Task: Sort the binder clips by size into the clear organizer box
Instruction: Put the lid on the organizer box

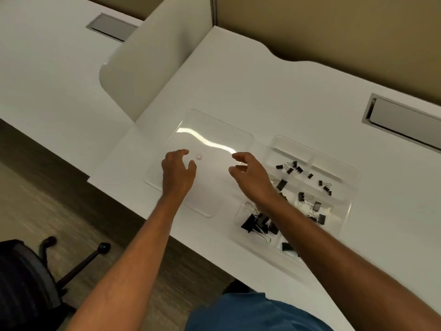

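A flat clear plastic lid (pixel 210 149) is lying on the white desk (pixel 274 91), its near corners sitting close to the desk's front edge, with bare desk stretching open behind it toward the tan partition wall (pixel 334 27). The left hand (pixel 177 172) is hovering over the lid's near-left part, fingers spread and holding nothing; the right hand (pixel 250 177) is hovering over its right edge, thumb and fingers apart, also empty. Just right of the lid, the clear compartmented organizer box (pixel 343 173) is holding the black binder clips (pixel 290 167): roughly ten small, about six medium, and several large, overlapping past counting, in separate compartments.
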